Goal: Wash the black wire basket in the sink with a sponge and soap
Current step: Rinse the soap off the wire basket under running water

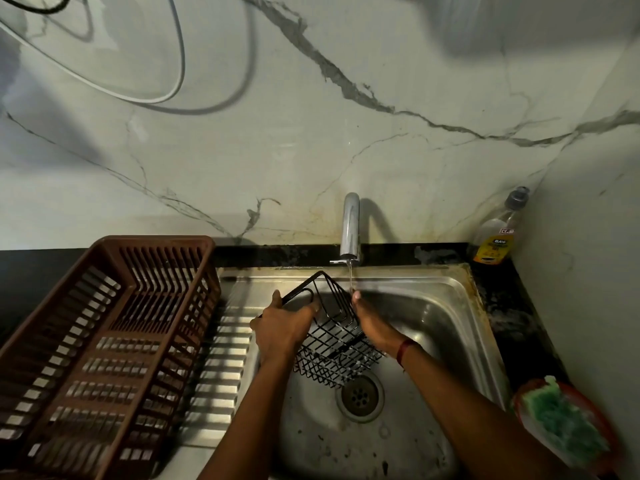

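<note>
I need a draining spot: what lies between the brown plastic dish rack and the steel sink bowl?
The head view shows a ribbed steel drainboard between the brown plastic dish rack and the steel sink bowl.

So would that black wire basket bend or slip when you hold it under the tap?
Probably stiff: the black wire basket holds its boxy shape while the left hand grips one rim. Likely light, being mostly open mesh. It may be slippery, since water from the tap falls on it by the right hand.
</note>
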The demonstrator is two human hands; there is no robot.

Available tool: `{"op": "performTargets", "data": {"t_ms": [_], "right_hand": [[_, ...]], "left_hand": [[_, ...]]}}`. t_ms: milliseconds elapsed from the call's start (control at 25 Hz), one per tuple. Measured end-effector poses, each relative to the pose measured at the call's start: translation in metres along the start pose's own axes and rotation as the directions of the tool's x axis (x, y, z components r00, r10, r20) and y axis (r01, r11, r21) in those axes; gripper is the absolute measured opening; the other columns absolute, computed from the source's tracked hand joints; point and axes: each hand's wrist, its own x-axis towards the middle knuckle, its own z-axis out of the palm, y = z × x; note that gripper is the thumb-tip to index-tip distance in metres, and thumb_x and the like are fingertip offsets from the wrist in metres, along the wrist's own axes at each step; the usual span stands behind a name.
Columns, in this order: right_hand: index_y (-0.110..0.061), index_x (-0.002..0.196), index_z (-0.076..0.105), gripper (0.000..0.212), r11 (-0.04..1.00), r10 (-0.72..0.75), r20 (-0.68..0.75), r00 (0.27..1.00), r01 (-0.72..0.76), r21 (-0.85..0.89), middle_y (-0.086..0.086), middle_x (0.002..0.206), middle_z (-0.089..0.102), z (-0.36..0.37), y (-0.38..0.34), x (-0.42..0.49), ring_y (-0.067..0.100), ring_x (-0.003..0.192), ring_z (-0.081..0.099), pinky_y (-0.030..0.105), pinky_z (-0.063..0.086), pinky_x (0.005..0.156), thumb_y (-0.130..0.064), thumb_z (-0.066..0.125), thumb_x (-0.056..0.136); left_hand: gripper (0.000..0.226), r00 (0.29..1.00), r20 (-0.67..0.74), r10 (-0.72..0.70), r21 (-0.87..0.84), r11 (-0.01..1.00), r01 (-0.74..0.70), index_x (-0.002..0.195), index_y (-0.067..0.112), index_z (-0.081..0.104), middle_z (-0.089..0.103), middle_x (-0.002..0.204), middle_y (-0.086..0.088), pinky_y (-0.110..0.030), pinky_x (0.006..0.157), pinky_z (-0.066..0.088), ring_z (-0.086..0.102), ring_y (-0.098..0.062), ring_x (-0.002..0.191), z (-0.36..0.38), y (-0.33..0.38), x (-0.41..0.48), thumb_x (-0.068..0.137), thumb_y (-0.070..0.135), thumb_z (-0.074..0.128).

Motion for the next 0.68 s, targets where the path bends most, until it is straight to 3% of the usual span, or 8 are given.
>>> {"op": "performTargets", "data": {"t_ms": [120,200,280,360,440,560,600,680], "right_hand": [[-0.027,0.155,0.015,0.092,0.986,-0.123,0.061,0.991,0.129,-0.108,0.003,0.163,0.012,0.010,-0.018,-0.005,0.019,0.148,0.017,0.035,0.017,0.116,-0.081,0.019,0.082],[-0.028,0.156,0.009,0.101,0.949,-0.278,0.104,0.955,0.290,-0.122,-0.006,0.163,0.005,0.023,-0.039,-0.002,0.013,0.150,0.005,0.029,0.009,0.115,-0.087,0.017,0.074],[-0.030,0.155,0.011,0.104,0.910,-0.367,0.117,0.923,0.382,-0.162,-0.014,0.160,0.006,0.035,-0.054,0.000,0.003,0.147,0.004,0.027,0.005,0.115,-0.091,0.015,0.072],[-0.033,0.155,0.015,0.106,0.898,-0.406,0.096,0.909,0.416,-0.142,-0.015,0.159,0.013,0.036,-0.056,0.002,0.000,0.144,0.012,0.028,0.009,0.117,-0.095,0.015,0.068],[-0.031,0.154,0.020,0.100,0.918,-0.374,0.057,0.925,0.379,-0.119,-0.012,0.158,0.019,0.023,-0.039,0.010,0.005,0.143,0.019,0.029,0.017,0.115,-0.090,0.014,0.074],[-0.020,0.148,0.035,0.081,0.989,-0.140,-0.037,0.989,0.139,-0.045,0.011,0.154,0.034,-0.002,0.002,0.020,0.024,0.139,0.036,0.035,0.030,0.109,-0.073,0.023,0.089],[-0.018,0.145,0.040,0.075,0.998,-0.065,-0.078,0.995,0.065,-0.009,0.016,0.149,0.039,-0.006,0.012,0.021,0.026,0.133,0.042,0.033,0.034,0.104,-0.069,0.029,0.091],[-0.020,0.143,0.041,0.070,0.999,-0.040,-0.103,0.994,0.039,-0.010,0.015,0.148,0.041,-0.003,0.017,0.021,0.025,0.132,0.042,0.033,0.034,0.102,-0.066,0.031,0.092]], "left_hand": [[0.105,1.000,0.023,0.007,0.051,0.999,-0.008,0.161,0.033,0.034,0.046,0.153,-0.018,-0.035,0.095,0.048,0.052,-0.036,0.132,-0.006,0.007,-0.018,0.071,0.068,0.074],[0.097,1.000,0.004,0.018,0.064,0.998,-0.019,0.162,0.032,0.031,0.042,0.154,-0.021,-0.041,0.102,0.045,0.044,-0.036,0.139,-0.004,0.009,-0.021,0.081,0.061,0.075],[0.101,0.998,-0.003,0.060,0.062,0.996,-0.060,0.161,0.033,0.032,0.043,0.153,-0.022,-0.043,0.106,0.045,0.047,-0.036,0.137,-0.002,0.008,-0.018,0.075,0.065,0.075],[0.116,0.997,-0.026,0.079,0.033,0.996,-0.079,0.160,0.036,0.035,0.050,0.150,-0.019,-0.045,0.104,0.052,0.058,-0.035,0.126,-0.002,0.002,-0.008,0.056,0.074,0.068],[0.117,0.996,-0.042,0.073,-0.042,0.996,-0.074,0.158,0.036,0.037,0.057,0.146,-0.016,-0.045,0.097,0.057,0.065,-0.026,0.111,-0.011,0.002,-0.007,0.051,0.071,0.068],[0.087,0.996,-0.040,0.083,-0.198,0.976,-0.089,0.158,0.022,0.041,0.060,0.136,-0.005,-0.021,0.070,0.049,0.050,0.003,0.076,-0.024,-0.001,-0.011,0.082,0.029,0.082],[0.083,0.996,-0.038,0.083,-0.196,0.977,-0.089,0.158,0.020,0.041,0.061,0.133,-0.005,-0.017,0.062,0.041,0.043,0.007,0.071,-0.025,-0.005,-0.008,0.085,0.020,0.080],[0.085,0.996,-0.037,0.076,-0.184,0.980,-0.082,0.158,0.018,0.042,0.059,0.142,-0.009,-0.017,0.061,0.040,0.044,0.003,0.070,-0.024,-0.006,-0.009,0.082,0.025,0.082]]}}
